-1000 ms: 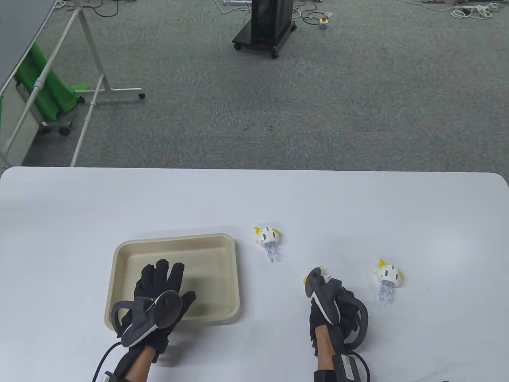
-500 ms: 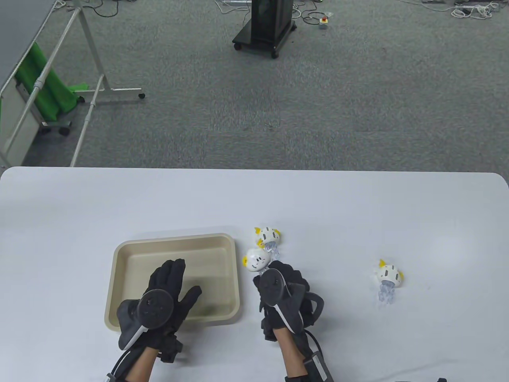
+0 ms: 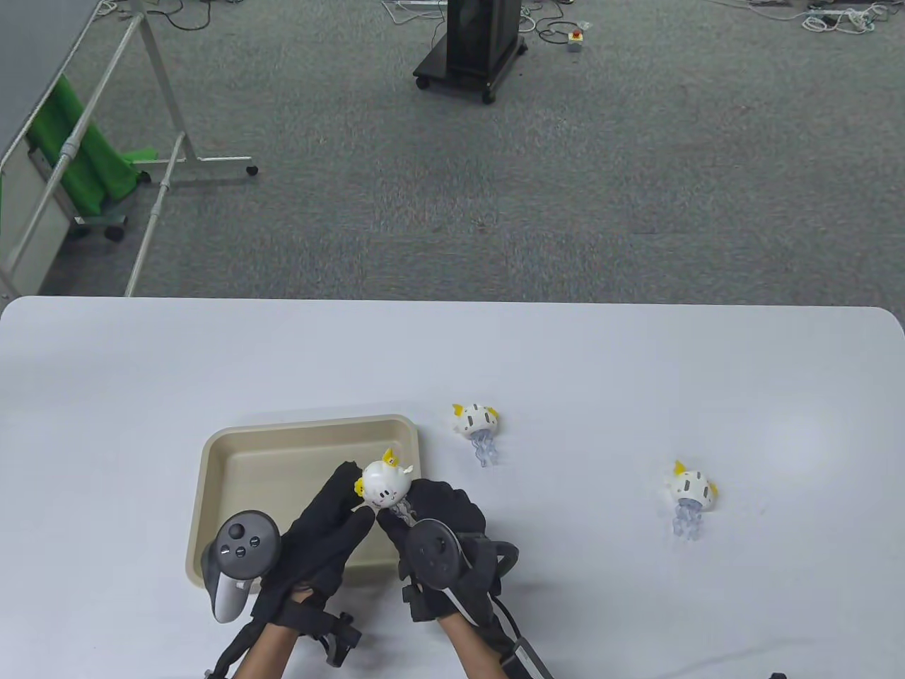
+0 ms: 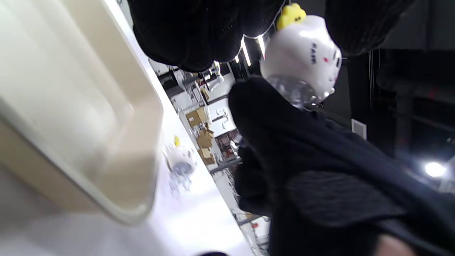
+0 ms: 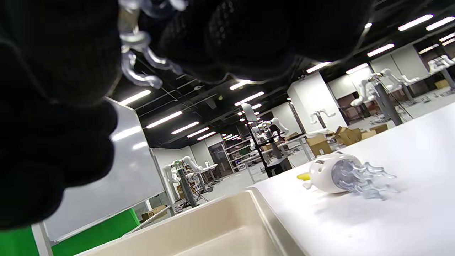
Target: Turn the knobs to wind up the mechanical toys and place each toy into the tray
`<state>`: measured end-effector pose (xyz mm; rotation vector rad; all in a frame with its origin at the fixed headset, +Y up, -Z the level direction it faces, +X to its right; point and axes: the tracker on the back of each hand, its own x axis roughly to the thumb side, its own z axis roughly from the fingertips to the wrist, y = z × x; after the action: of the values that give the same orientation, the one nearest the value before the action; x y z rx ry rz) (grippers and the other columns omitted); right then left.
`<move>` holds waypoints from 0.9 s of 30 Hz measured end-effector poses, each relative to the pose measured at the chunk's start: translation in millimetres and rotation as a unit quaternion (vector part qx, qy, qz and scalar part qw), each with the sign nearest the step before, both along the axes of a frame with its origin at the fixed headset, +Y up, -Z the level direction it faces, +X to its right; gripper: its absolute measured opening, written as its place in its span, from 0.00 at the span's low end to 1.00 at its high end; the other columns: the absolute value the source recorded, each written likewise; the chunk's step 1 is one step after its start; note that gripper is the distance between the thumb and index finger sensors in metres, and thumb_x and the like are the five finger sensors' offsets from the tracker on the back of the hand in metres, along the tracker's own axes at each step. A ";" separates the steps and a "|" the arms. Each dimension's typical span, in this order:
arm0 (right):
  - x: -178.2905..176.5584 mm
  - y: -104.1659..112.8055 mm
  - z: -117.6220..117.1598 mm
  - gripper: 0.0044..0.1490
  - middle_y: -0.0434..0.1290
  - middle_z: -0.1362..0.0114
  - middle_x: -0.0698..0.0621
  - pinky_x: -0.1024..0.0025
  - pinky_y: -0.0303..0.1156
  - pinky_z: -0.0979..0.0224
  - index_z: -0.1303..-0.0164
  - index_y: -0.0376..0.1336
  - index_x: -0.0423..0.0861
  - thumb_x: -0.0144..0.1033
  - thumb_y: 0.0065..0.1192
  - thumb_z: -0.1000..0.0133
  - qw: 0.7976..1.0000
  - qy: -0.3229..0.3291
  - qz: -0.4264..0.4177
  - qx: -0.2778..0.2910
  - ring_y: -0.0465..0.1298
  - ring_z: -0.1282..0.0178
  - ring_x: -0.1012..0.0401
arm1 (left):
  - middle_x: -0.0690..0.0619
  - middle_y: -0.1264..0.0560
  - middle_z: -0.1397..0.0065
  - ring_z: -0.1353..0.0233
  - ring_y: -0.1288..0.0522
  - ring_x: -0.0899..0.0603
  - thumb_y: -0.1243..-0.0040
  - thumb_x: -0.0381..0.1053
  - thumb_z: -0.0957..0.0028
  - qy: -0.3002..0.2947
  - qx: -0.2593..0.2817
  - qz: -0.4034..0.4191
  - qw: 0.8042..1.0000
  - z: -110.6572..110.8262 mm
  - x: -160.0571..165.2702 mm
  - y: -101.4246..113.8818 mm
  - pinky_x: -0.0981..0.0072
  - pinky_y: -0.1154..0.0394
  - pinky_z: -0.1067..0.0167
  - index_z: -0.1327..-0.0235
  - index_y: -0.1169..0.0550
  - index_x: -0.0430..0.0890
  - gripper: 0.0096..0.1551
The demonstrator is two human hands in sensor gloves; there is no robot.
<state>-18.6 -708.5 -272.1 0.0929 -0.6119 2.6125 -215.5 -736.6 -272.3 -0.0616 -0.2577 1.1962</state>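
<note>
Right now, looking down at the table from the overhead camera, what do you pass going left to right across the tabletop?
Tray → left hand → held toy → right hand → toy lying beside the tray → toy lying farthest right.

Your hands wear black knit-cloth gloves, matt and finely ribbed. The wind-up toy [image 3: 385, 485] at lower centre has a glossy white plastic shell, yellow plastic nubs and clear, shiny tentacles. The beige tray [image 3: 233, 453] looks smooth, satin plastic; the white table [image 3: 636, 368] is matt.
</note>
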 end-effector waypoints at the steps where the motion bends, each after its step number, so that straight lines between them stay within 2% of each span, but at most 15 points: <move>1: -1.3 -0.9 1.2 0.37 0.77 0.51 0.58 0.61 0.78 0.46 0.50 0.65 0.52 0.62 0.72 0.63 1.000 0.003 0.007 0.005 0.79 0.59 0.61 | 0.50 0.36 0.15 0.19 0.28 0.40 0.44 0.72 0.44 -0.006 -0.005 0.010 1.000 0.0 0.8 -1.0 0.54 0.27 0.24 0.12 0.41 0.49 0.51; 5: -7.8 -4.2 6.6 0.37 0.77 0.52 0.59 0.61 0.78 0.47 0.51 0.65 0.52 0.65 0.71 0.63 0.999 0.009 0.028 0.020 0.79 0.59 0.61 | 0.50 0.34 0.17 0.21 0.27 0.41 0.41 0.71 0.45 0.000 -0.026 0.073 0.997 2.2 3.7 -5.6 0.55 0.26 0.25 0.13 0.40 0.48 0.51; 11: -13.6 -8.1 11.6 0.40 0.77 0.51 0.58 0.60 0.78 0.46 0.50 0.65 0.51 0.68 0.68 0.64 0.994 0.016 0.097 0.051 0.79 0.58 0.60 | 0.52 0.31 0.21 0.23 0.24 0.43 0.41 0.71 0.45 0.035 -0.025 0.044 0.998 3.4 2.7 -8.3 0.56 0.24 0.26 0.16 0.37 0.49 0.48; 14: -14.2 -8.8 9.7 0.44 0.77 0.47 0.56 0.57 0.77 0.42 0.46 0.65 0.51 0.70 0.65 0.65 0.993 0.040 0.108 0.033 0.80 0.53 0.57 | 0.51 0.29 0.22 0.25 0.23 0.43 0.40 0.70 0.45 0.051 -0.021 0.036 0.998 2.8 -0.9 -9.5 0.56 0.23 0.27 0.18 0.35 0.48 0.46; 17: -6.6 -4.8 5.4 0.49 0.76 0.40 0.54 0.54 0.75 0.36 0.40 0.64 0.50 0.71 0.62 0.65 0.994 0.071 0.083 0.003 0.79 0.46 0.55 | 0.50 0.29 0.23 0.26 0.22 0.43 0.39 0.69 0.45 0.065 -0.010 0.031 0.997 1.0 -7.1 -8.2 0.56 0.23 0.28 0.18 0.34 0.47 0.46; 20: 9.7 -0.7 0.7 0.50 0.74 0.36 0.52 0.54 0.74 0.32 0.36 0.62 0.49 0.70 0.62 0.64 0.996 0.081 0.014 -0.018 0.78 0.42 0.53 | 0.50 0.28 0.24 0.26 0.22 0.42 0.38 0.68 0.46 0.071 0.002 0.017 0.997 -0.5 -12.2 -7.6 0.55 0.22 0.29 0.19 0.33 0.47 0.46; 22: 21.4 0.4 -3.4 0.51 0.72 0.31 0.51 0.53 0.72 0.29 0.32 0.60 0.49 0.67 0.62 0.61 0.991 0.105 -0.061 -0.047 0.76 0.38 0.52 | 0.49 0.28 0.24 0.26 0.22 0.42 0.37 0.68 0.46 0.074 0.008 0.004 0.997 -1.3 -12.8 -7.5 0.55 0.22 0.29 0.19 0.33 0.47 0.46; 24: 27.1 0.7 -6.3 0.47 0.69 0.28 0.50 0.51 0.69 0.26 0.30 0.58 0.49 0.60 0.63 0.57 0.983 0.127 -0.111 -0.068 0.74 0.34 0.51 | 0.49 0.28 0.24 0.26 0.22 0.42 0.36 0.67 0.47 0.071 0.011 -0.007 0.997 -1.9 -12.4 -7.7 0.55 0.22 0.29 0.20 0.32 0.47 0.46; 27: 29.9 1.5 -7.9 0.40 0.69 0.26 0.51 0.52 0.69 0.25 0.29 0.58 0.51 0.52 0.62 0.52 0.980 0.141 -0.122 -0.075 0.73 0.32 0.51 | 0.49 0.27 0.24 0.26 0.22 0.42 0.36 0.67 0.47 0.064 0.011 -0.010 0.998 -2.2 -11.0 -8.6 0.55 0.22 0.29 0.20 0.32 0.47 0.45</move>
<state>11.3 -707.0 -280.0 0.3142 -0.3042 2.3394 -226.5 -745.2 -274.5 0.0318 -0.1581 1.1713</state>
